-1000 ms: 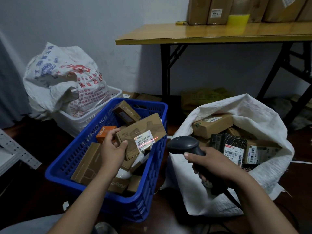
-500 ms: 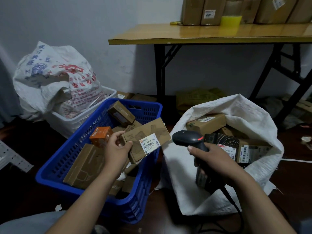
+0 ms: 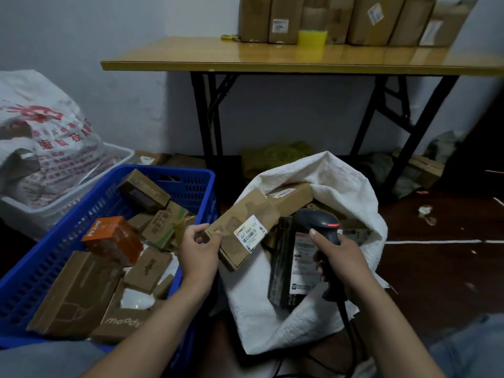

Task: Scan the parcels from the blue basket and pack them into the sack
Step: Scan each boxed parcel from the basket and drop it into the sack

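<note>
My left hand (image 3: pixel 200 251) grips a flat brown cardboard parcel (image 3: pixel 242 227) with a white barcode label, held over the left edge of the open white sack (image 3: pixel 349 184). My right hand (image 3: pixel 341 257) grips a black handheld scanner (image 3: pixel 320 222), its red-lit head just right of the parcel. The sack holds brown boxes and a black labelled parcel (image 3: pixel 293 266). The blue basket (image 3: pixel 35 271) on the left holds several brown boxes and an orange box (image 3: pixel 111 238).
A white basket (image 3: pixel 54 205) with a printed white bag (image 3: pixel 43 143) sits behind the blue basket. A folding table (image 3: pixel 300 57) with cardboard boxes stands against the wall. The scanner cable trails down past my right forearm. Dark floor lies to the right.
My left hand has carried the labelled parcel rightward out of the blue basket to the sack's mouth. The scanner's red beam that crossed the label a second ago is gone.
</note>
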